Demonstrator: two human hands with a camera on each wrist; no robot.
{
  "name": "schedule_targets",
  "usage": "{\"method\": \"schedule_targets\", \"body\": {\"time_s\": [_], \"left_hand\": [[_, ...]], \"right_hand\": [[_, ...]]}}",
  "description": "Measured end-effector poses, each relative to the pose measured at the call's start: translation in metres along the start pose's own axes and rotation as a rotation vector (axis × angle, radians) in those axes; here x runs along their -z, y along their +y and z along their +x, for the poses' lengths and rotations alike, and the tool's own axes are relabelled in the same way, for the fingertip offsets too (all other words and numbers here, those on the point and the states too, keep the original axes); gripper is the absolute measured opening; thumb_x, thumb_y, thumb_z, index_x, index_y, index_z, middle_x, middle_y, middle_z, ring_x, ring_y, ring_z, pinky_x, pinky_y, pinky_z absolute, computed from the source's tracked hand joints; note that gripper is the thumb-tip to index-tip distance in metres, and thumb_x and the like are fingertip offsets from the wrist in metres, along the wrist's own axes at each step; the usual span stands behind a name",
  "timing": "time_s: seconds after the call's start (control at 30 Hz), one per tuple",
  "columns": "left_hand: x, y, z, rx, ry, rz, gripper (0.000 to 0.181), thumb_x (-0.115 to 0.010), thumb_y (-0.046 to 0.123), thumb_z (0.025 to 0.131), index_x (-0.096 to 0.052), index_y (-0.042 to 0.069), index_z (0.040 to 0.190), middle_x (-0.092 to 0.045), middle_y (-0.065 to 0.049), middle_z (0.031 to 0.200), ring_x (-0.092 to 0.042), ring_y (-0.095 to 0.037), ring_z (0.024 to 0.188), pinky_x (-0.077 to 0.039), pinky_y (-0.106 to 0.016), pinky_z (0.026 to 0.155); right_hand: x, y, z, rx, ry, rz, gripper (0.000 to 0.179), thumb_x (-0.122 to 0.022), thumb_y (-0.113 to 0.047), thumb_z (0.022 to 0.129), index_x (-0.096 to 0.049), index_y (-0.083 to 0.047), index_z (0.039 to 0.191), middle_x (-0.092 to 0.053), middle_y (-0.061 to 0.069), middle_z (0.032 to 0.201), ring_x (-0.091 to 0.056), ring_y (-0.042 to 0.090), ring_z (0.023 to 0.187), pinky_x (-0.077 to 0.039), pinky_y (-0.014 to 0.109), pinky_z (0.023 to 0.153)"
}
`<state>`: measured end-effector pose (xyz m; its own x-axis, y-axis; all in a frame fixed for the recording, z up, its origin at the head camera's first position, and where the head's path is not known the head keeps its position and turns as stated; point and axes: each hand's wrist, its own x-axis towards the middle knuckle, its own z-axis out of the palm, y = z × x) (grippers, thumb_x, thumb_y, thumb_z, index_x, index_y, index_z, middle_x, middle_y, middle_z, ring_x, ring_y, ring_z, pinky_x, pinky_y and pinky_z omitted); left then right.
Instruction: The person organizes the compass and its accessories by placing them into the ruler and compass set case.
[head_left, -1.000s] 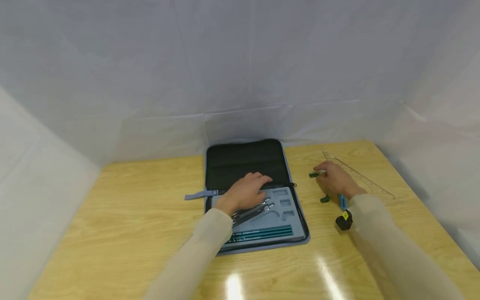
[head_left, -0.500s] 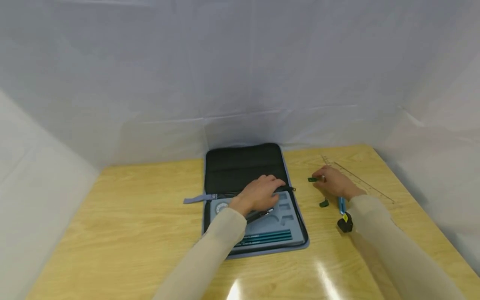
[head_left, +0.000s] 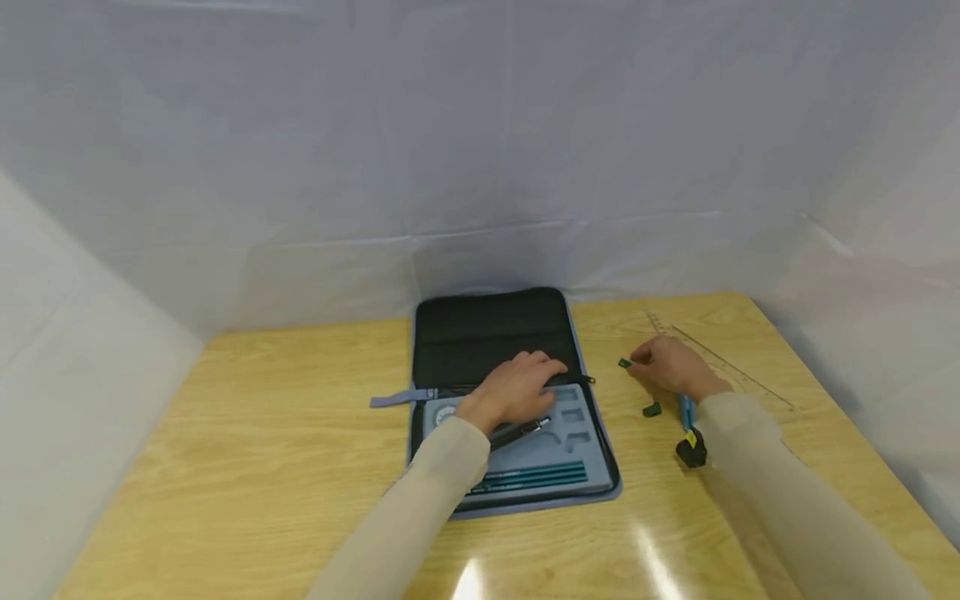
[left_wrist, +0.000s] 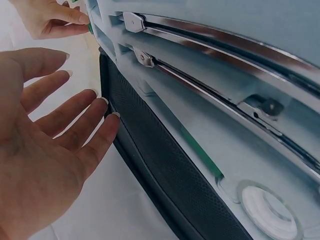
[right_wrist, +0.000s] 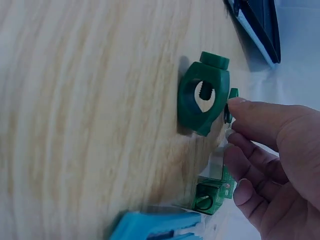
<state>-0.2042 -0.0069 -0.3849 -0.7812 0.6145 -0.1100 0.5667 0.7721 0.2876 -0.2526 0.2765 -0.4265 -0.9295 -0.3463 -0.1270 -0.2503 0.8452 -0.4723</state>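
My left hand (head_left: pixel 517 390) is held over the unzipped case, palm down, fingers apart and holding nothing. Below it, a blue-grey foam tray (head_left: pixel 562 446) carries compasses (left_wrist: pixel 215 92), dark green pencils (head_left: pixel 536 475) and a round white disc (left_wrist: pixel 270 212). To the right of the case, my right hand (head_left: pixel 675 367) pinches a small green piece (head_left: pixel 625 363) between thumb and fingertip. A green compass holder (right_wrist: pixel 205 95) with a hole and screw lies close by on the table. Under the curled fingers, the right wrist view shows a green box (right_wrist: pixel 210 195) with a clear part.
A blue tool (right_wrist: pixel 155 225) lies beside my right wrist, near a black object (head_left: pixel 692 448) with a yellow mark. Past the hand is a transparent set square (head_left: pixel 735 367). The case's black lid (head_left: pixel 491 337) lies back towards the white sheet behind the table (head_left: pixel 285 467).
My left hand has shifted right over the tray, showing the white disc. My right hand stays in place; the small green piece in its fingers has turned.
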Motion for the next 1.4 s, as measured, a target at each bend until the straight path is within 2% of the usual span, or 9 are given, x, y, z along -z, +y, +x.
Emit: {"method": "schedule_targets", "body": {"time_s": [0.43, 0.5, 0.57, 0.67, 0.8, 0.87, 1.2, 1.3, 1.4], "left_hand": [[0.003, -0.009, -0.008, 0.035, 0.013, -0.019, 0.042, -0.050, 0.022, 0.099, -0.047, 0.018, 0.141, -0.046, -0.005, 0.139, -0.043, -0.023, 0.126, -0.039, -0.040, 0.099], [0.004, -0.011, -0.009, 0.036, 0.020, -0.017, 0.042, -0.051, 0.022, 0.098, -0.048, 0.018, 0.140, -0.046, -0.005, 0.139, -0.043, -0.023, 0.125, -0.039, -0.039, 0.099], [0.005, -0.012, -0.011, 0.033, 0.024, -0.017, 0.042, -0.051, 0.022, 0.099, -0.048, 0.017, 0.140, -0.046, -0.005, 0.139, -0.044, -0.023, 0.125, -0.039, -0.039, 0.099], [0.007, -0.015, -0.014, 0.033, 0.027, -0.032, 0.042, -0.050, 0.022, 0.099, -0.048, 0.016, 0.140, -0.046, -0.005, 0.139, -0.043, -0.023, 0.125, -0.039, -0.039, 0.100], [0.008, -0.018, -0.017, 0.036, 0.033, -0.054, 0.041, -0.048, 0.021, 0.099, -0.048, 0.015, 0.140, -0.045, -0.005, 0.140, -0.042, -0.023, 0.126, -0.038, -0.039, 0.100], [0.008, -0.020, -0.018, 0.037, 0.038, -0.064, 0.041, -0.048, 0.021, 0.099, -0.049, 0.015, 0.139, -0.045, -0.005, 0.140, -0.042, -0.023, 0.126, -0.038, -0.040, 0.100], [0.007, -0.024, -0.023, 0.057, 0.040, -0.082, 0.040, -0.047, 0.018, 0.099, -0.050, 0.014, 0.138, -0.046, -0.006, 0.139, -0.043, -0.025, 0.126, -0.038, -0.042, 0.100], [0.008, -0.025, -0.023, 0.059, 0.051, -0.088, 0.039, -0.048, 0.018, 0.099, -0.051, 0.014, 0.138, -0.046, -0.006, 0.139, -0.043, -0.024, 0.126, -0.038, -0.042, 0.100], [0.009, -0.028, -0.024, 0.062, 0.069, -0.083, 0.039, -0.049, 0.019, 0.098, -0.052, 0.014, 0.137, -0.047, -0.006, 0.138, -0.043, -0.024, 0.126, -0.037, -0.041, 0.101]], "right_hand": [[0.008, -0.015, 0.002, -0.001, 0.033, -0.058, 0.018, -0.060, -0.006, 0.092, -0.070, 0.006, 0.103, -0.067, 0.021, 0.102, -0.062, 0.036, 0.093, -0.051, 0.048, 0.078], [0.010, -0.016, 0.004, -0.009, 0.003, -0.050, 0.018, -0.057, -0.006, 0.093, -0.070, 0.006, 0.095, -0.067, 0.016, 0.088, -0.062, 0.029, 0.077, -0.052, 0.042, 0.069], [0.012, -0.015, 0.006, -0.037, -0.024, -0.048, 0.022, -0.054, -0.009, 0.093, -0.067, 0.007, 0.082, -0.059, 0.010, 0.071, -0.051, 0.022, 0.059, -0.046, 0.035, 0.057], [0.014, -0.013, 0.008, -0.075, -0.042, -0.053, 0.028, -0.053, -0.017, 0.094, -0.064, 0.008, 0.089, -0.058, 0.016, 0.076, -0.052, 0.026, 0.063, -0.046, 0.038, 0.059], [0.014, -0.010, 0.010, -0.067, -0.019, -0.074, 0.038, -0.057, -0.020, 0.095, -0.058, 0.012, 0.117, -0.058, 0.030, 0.115, -0.055, 0.045, 0.104, -0.046, 0.054, 0.084], [0.014, -0.010, 0.011, -0.058, -0.019, -0.071, 0.036, -0.058, -0.017, 0.095, -0.060, 0.012, 0.116, -0.059, 0.029, 0.114, -0.056, 0.043, 0.103, -0.046, 0.054, 0.085], [0.015, -0.014, 0.016, -0.037, -0.039, -0.133, 0.019, -0.060, -0.012, 0.093, -0.070, 0.004, 0.097, -0.067, 0.017, 0.094, -0.062, 0.026, 0.077, -0.051, 0.046, 0.070], [0.015, -0.013, 0.017, -0.049, -0.044, -0.156, 0.019, -0.060, -0.013, 0.093, -0.070, -0.001, 0.081, -0.062, 0.006, 0.070, -0.051, 0.015, 0.057, -0.046, 0.037, 0.057], [0.014, -0.009, 0.018, -0.038, -0.034, -0.165, 0.029, -0.059, -0.013, 0.093, -0.063, -0.006, 0.065, -0.042, -0.003, 0.050, -0.031, 0.010, 0.045, -0.033, 0.030, 0.048]]}}
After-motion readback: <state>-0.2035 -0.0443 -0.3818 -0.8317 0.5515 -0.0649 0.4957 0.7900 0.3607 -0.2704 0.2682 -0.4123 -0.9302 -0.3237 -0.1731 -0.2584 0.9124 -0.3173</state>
